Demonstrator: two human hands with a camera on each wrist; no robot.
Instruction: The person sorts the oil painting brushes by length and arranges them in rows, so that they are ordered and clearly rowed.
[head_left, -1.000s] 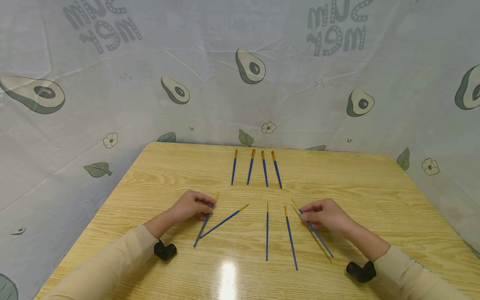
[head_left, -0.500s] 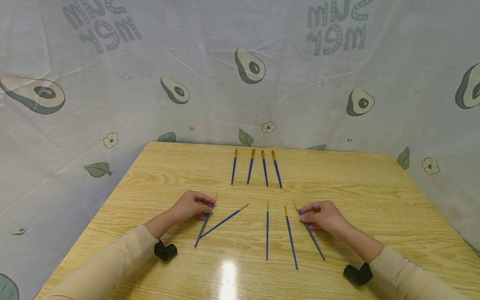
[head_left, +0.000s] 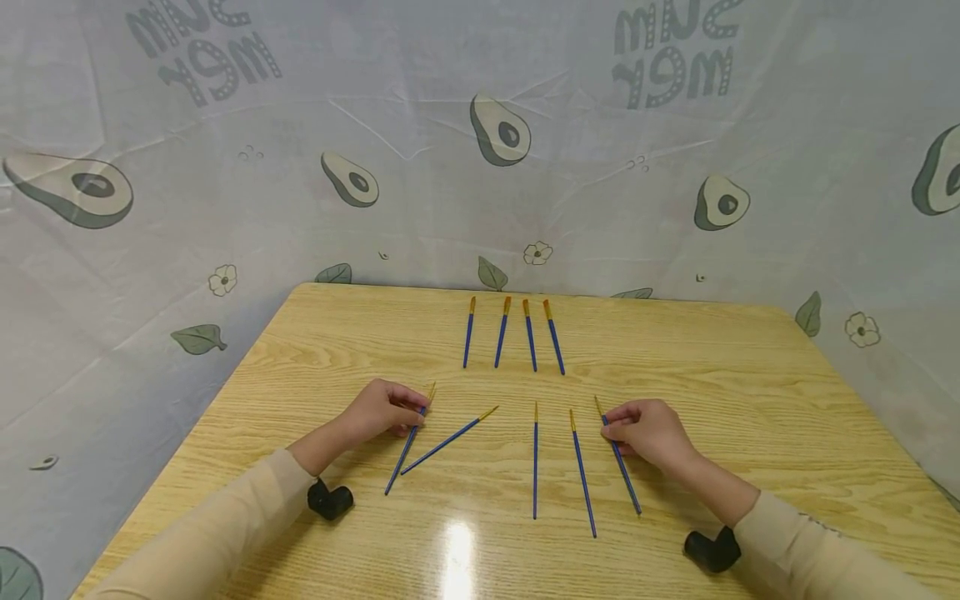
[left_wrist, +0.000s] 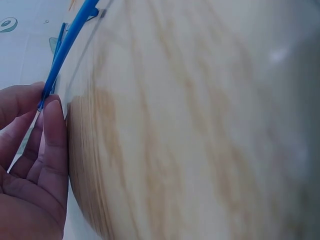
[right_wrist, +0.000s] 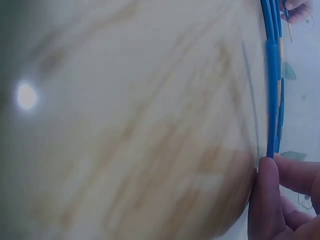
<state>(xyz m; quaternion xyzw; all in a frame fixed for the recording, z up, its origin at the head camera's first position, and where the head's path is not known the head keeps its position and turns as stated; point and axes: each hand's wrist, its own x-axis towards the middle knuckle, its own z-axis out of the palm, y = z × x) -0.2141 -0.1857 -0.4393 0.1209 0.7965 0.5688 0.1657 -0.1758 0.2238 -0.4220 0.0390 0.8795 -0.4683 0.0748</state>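
Note:
My left hand pinches a thin blue paintbrush near its gold ferrule, the tip pointing away from me. Close to its lower end lies another blue paintbrush, slanted to the right. On the right side, my right hand pinches a blue paintbrush between thumb and fingers, its fine tip showing beyond them. Two more thin paintbrushes, a near-upright one and a slightly slanted one, lie between the hands. In the left wrist view, thumb and fingertips close on the blue handle.
Farther back on the wooden table, several wider paintbrushes lie in a row, the leftmost paintbrush among them. A printed cloth hangs behind the table. Black devices sit at both wrists.
The right hand has swung its paintbrush so the lower end moved left, bringing it closer to parallel with the neighbouring brush. My left hand has barely shifted; its brush's lower end wavers slightly.

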